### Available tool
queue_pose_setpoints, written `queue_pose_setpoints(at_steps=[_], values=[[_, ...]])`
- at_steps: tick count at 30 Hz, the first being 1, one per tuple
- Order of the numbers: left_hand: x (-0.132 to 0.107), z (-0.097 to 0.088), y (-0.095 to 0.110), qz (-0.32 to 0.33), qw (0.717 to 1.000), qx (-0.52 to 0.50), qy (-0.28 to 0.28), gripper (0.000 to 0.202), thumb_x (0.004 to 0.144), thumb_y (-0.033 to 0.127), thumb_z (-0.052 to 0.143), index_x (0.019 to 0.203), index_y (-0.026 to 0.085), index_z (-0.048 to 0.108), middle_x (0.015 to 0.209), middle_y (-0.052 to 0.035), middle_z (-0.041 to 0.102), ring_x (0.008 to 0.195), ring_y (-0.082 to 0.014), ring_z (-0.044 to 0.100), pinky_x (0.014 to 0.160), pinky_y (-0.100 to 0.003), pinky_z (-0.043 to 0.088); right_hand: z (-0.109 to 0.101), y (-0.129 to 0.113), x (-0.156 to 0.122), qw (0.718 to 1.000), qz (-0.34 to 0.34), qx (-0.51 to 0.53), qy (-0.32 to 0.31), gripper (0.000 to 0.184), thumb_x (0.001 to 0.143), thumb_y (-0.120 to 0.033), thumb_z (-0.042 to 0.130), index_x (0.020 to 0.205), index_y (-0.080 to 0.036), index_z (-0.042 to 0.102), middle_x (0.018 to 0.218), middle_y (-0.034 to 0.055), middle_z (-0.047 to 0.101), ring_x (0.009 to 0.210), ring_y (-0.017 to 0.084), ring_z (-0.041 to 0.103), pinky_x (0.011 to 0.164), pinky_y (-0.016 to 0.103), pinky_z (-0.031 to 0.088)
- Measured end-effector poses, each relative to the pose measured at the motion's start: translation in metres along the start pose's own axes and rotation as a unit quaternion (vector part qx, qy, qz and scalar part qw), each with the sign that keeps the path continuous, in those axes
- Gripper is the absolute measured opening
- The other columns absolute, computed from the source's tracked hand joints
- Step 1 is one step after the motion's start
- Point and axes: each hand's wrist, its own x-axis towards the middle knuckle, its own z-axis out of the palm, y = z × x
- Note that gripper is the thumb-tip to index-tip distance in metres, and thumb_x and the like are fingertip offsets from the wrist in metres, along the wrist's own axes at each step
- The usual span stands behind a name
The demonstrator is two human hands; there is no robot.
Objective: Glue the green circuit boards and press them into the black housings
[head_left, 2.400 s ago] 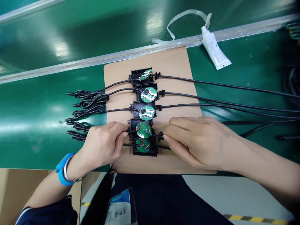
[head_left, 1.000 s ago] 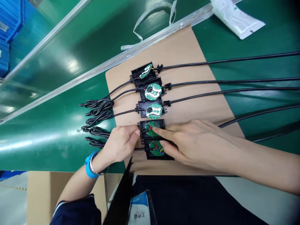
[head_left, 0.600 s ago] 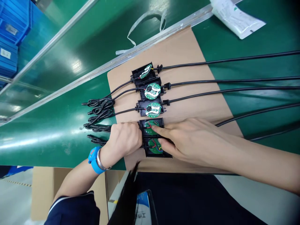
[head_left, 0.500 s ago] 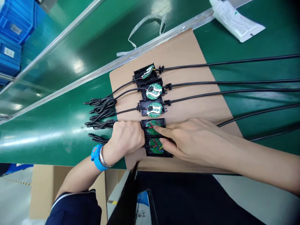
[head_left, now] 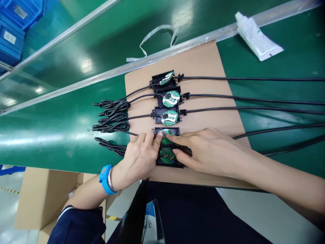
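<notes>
Several black plastic housings stand in a column on a brown cardboard sheet (head_left: 203, 62), each with a round green circuit board and black cables. My left hand (head_left: 141, 154), fingers curled, grips the left end of the second-nearest housing (head_left: 175, 130), a fingertip by the red wire on its circuit board (head_left: 165, 139). From the right, my right hand (head_left: 210, 150) holds the same housing, its index fingertip on the board and its thumb lower, beside the nearest housing (head_left: 177, 165). The three farther boards, such as this circuit board (head_left: 169, 118), carry white paste strips.
Coiled thin cables (head_left: 111, 127) lie left of the sheet; thick black cables (head_left: 266, 98) run off right. A white tube (head_left: 259, 39) and a clear strip (head_left: 152, 27) lie toward the back by a metal rail (head_left: 106, 78). Blue bins (head_left: 11, 40) stand far left, a carton (head_left: 38, 196) below.
My left hand has opened from a fist and brought its fingertips onto the second-nearest housing. My right hand stays at that housing. The whole view has shifted slightly.
</notes>
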Motion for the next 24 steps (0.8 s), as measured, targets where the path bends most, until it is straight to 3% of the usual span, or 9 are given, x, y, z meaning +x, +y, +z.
queue_pose_setpoints(at_steps=[2,5,8,13,18,24], values=[[0.003,-0.003,-0.007,-0.002,0.998,-0.059,0.023,0.043,0.088,0.01,0.046,0.13,0.012,0.057,0.104,-0.0112,0.063,0.085,-0.0229,0.061,0.066,-0.035,0.055,-0.003,0.001,0.001,0.999,0.013,0.026,-0.035,0.045,0.088,-0.034,0.048,0.13,-0.026,0.066,0.09,0.004,0.076,0.075,0.027,0.072,0.061,0.035,0.043],[0.01,-0.002,-0.014,0.024,0.985,-0.138,0.102,0.03,0.093,0.017,0.048,0.119,0.013,0.063,0.111,-0.0106,0.064,0.094,-0.0219,0.061,0.079,-0.036,0.054,-0.011,0.005,0.002,0.994,0.014,0.077,-0.07,0.043,0.089,-0.034,0.049,0.127,-0.025,0.066,0.099,0.0051,0.076,0.084,0.026,0.071,0.067,0.034,0.046],[0.019,0.008,-0.017,0.092,0.974,-0.155,0.138,0.022,0.098,0.024,0.049,0.103,0.015,0.068,0.1,-0.0064,0.068,0.092,-0.0212,0.06,0.081,-0.036,0.051,-0.02,0.01,0.002,0.984,0.019,0.162,-0.078,0.035,0.091,-0.037,0.05,0.119,-0.024,0.067,0.081,0.0012,0.073,0.068,0.018,0.066,0.061,0.029,0.043],[0.023,0.022,-0.017,0.128,0.966,-0.168,0.151,0.024,0.101,0.023,0.045,0.097,0.016,0.067,0.107,-0.0049,0.069,0.093,-0.0191,0.06,0.083,-0.035,0.046,-0.026,0.017,-0.002,0.942,0.087,0.31,-0.094,0.028,0.095,-0.045,0.05,0.101,-0.021,0.062,0.068,-0.0026,0.063,0.059,0.01,0.057,0.055,0.023,0.041],[0.02,0.024,-0.013,0.128,0.965,-0.178,0.144,0.022,0.1,0.018,0.044,0.099,0.015,0.066,0.111,-0.0061,0.069,0.095,-0.0188,0.062,0.085,-0.034,0.045,-0.022,0.021,-0.007,0.911,0.121,0.376,-0.115,0.029,0.097,-0.048,0.049,0.089,-0.02,0.053,0.062,-0.0042,0.054,0.055,0.009,0.05,0.052,0.022,0.04],[0.021,0.024,-0.012,0.137,0.96,-0.207,0.126,0.019,0.097,0.013,0.047,0.101,0.013,0.065,0.109,-0.0087,0.07,0.1,-0.02,0.063,0.09,-0.035,0.048,-0.024,0.023,-0.011,0.91,0.113,0.382,-0.116,0.018,0.093,-0.036,0.055,0.09,-0.019,0.054,0.069,-0.0006,0.057,0.06,0.011,0.052,0.054,0.024,0.046]])
